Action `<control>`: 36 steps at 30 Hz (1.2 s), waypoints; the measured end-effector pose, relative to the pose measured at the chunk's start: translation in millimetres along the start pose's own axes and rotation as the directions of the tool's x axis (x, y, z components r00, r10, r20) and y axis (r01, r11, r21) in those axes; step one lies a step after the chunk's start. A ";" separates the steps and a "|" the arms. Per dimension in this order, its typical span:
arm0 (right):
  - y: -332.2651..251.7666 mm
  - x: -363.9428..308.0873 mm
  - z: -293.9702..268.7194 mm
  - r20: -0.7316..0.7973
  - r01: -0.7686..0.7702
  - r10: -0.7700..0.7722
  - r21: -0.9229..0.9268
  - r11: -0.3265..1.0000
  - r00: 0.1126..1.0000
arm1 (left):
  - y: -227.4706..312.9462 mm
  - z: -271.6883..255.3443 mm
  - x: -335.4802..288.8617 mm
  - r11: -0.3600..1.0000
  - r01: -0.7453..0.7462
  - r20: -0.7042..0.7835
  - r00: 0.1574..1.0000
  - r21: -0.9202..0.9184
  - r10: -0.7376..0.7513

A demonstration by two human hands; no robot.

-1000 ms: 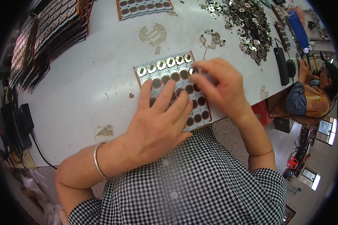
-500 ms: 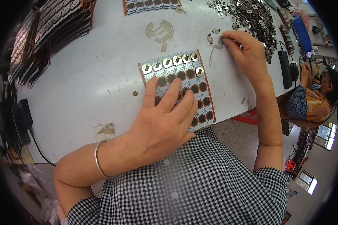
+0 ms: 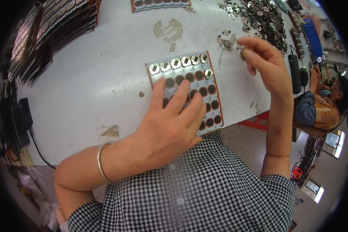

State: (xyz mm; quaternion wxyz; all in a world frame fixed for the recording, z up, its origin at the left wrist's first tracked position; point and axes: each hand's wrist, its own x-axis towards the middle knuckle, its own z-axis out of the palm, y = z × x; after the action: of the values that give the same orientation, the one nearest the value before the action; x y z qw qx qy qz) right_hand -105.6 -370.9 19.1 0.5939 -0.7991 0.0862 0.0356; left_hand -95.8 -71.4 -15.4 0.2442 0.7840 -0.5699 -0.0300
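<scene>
A panel of circuit boards (image 3: 219,101) with orange edges lies on the white table, partly under my left hand (image 3: 164,120). That hand rests on it with spread fingers, gripping nothing. Silver metal clips (image 3: 176,62) with diamond-shaped openings fill the panel's far row. One more clip (image 3: 208,74) sits at the right end of the second row. Dark round spots show in the other rows; my fingers hide several. Right of the panel, my right hand (image 3: 268,65) is raised, with a small metal piece (image 3: 242,55) pinched at the thumb tip, mostly hidden.
A heap of loose metal clips (image 3: 265,23) covers the far right. Stacked panels (image 3: 62,27) rise at the far left, and another panel (image 3: 160,5) lies at the far edge. A black power strip (image 3: 294,73) is on the right, near a co-worker (image 3: 324,104).
My right hand has moved right and slightly nearer, away from the few loose pieces, with a small metal piece at its thumb. My left hand stays on the panel.
</scene>
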 end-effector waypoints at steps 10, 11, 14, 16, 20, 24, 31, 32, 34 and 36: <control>-15.8 -13.0 81.0 0.055 -0.126 0.128 -0.025 0.992 0.990 | 1.5 4.0 -1.6 1.000 0.015 -0.041 0.999 -0.023 -0.016; -13.9 -13.2 82.5 0.048 -0.077 0.083 -0.121 0.990 0.995 | 1.4 4.0 -1.9 1.000 0.011 -0.043 0.999 -0.021 -0.012; -11.2 -12.3 83.7 0.036 -0.053 0.062 -0.212 0.976 0.997 | 1.3 4.3 -2.7 1.000 0.011 -0.051 0.999 -0.016 -0.011; -11.3 -11.8 81.5 0.021 -0.082 0.089 -0.211 0.974 0.996 | 0.8 4.6 -3.4 1.000 0.007 -0.056 0.998 -0.016 -0.008; -10.6 -11.6 78.9 -0.003 -0.136 0.137 -0.121 0.983 0.991 | 1.0 4.3 -3.0 1.000 0.002 -0.057 0.998 -0.024 -0.003; -12.1 -12.9 78.1 0.002 -0.044 0.047 -0.289 0.956 0.999 | 1.3 4.5 -2.3 1.000 0.009 -0.063 0.998 -0.021 -0.010; -9.5 -14.7 83.6 0.012 -0.012 0.016 -0.308 0.951 1.000 | 1.7 5.0 -2.5 1.000 0.009 -0.070 0.997 -0.012 -0.010; -4.5 -15.5 83.0 -0.004 0.128 -0.142 -0.413 0.902 0.990 | 1.7 4.6 -2.2 1.000 0.007 -0.067 0.998 -0.015 -0.008; 4.0 -18.2 85.3 0.000 0.255 -0.297 -0.512 0.820 0.955 | 2.0 4.3 -1.9 1.000 0.006 -0.062 0.998 -0.016 -0.007; 10.1 -23.6 91.8 -0.091 0.227 -0.310 -0.495 0.839 0.946 | 2.2 4.5 -1.9 1.000 0.012 -0.060 0.998 -0.007 -0.012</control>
State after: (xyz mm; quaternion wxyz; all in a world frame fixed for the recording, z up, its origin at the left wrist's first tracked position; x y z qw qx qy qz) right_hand -126.5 -283.8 -13.5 0.3676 -0.9250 0.0112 -0.0954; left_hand -99.8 -71.8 -18.9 0.2636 0.7871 -0.5575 -0.0100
